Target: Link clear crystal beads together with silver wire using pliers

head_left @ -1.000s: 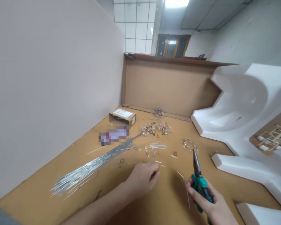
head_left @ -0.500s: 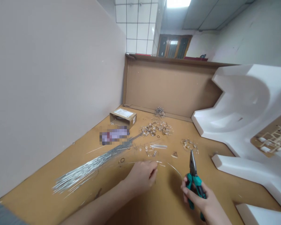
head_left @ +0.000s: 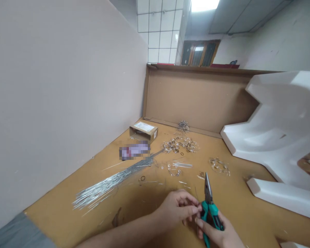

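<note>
My right hand [head_left: 220, 230] grips green-handled long-nose pliers [head_left: 208, 193], their dark jaws pointing up and away from me. Beside it, my left hand [head_left: 177, 208] has thumb and fingers pinched together, meeting the fingertips of my right hand. Whatever sits in that pinch is too small to make out. A short thin line like wire shows just above the fingertips. Left of my hands lies a long bundle of silvery wires [head_left: 105, 182]. Ahead are several clear strips [head_left: 183, 165] and a loose dark ring [head_left: 143, 178].
Small clear and ring-shaped parts [head_left: 181, 144] lie in a heap, with another small pile [head_left: 218, 166] to the right. An open carton [head_left: 144, 131] stands near the wall. A cardboard panel [head_left: 196, 100] closes the back, and white foam packing [head_left: 271, 137] borders the right.
My left hand has moved right from the tabletop to meet my right hand's fingertips. The pliers stay in my right hand, now more upright. The view has shifted slightly left.
</note>
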Motion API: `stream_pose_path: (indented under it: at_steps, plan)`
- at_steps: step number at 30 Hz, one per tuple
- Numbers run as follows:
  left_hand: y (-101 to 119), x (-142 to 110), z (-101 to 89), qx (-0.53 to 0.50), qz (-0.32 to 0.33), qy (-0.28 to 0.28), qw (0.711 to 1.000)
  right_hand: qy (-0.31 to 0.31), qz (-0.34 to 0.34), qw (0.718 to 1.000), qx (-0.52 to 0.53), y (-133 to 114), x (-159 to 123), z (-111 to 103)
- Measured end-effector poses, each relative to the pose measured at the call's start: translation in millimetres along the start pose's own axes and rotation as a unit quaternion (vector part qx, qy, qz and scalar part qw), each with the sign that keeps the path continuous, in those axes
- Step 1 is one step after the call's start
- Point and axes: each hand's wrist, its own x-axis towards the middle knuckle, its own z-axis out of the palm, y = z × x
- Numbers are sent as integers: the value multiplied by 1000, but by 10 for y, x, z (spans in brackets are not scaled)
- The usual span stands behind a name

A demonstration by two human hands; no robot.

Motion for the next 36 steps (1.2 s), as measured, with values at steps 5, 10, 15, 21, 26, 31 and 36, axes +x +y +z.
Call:
stream_pose_path:
  at_steps: [5, 10, 15, 21, 26, 31, 36]
  plan:
    - [-11, 40, -30, -98, -33, -27, 994, -100, 55, 985, 130, 109, 34, 8]
    - [12, 21, -42, -78, -49, -63, 994, -201, 117, 946, 226, 24, -39, -29]
    - [37, 30, -82, -51, -50, -87, 994, -194, 148, 936, 254, -73, -137, -52]
    - [16, 70, -116, -77, -34, -41, 996, -56, 104, 983, 141, -6, -184, -138]
    - [11, 88, -155, -127, -47, -31, 990, 40, -145, 927, -344, 37, -216, -668]
    - [17, 86, -166, -179, -85, -48, 979, 24, -407, 685, -603, -107, -190, -1119]
    - [31, 61, -146, -178, -98, -53, 978, 1, -455, 614, -645, -293, -189, -1087]
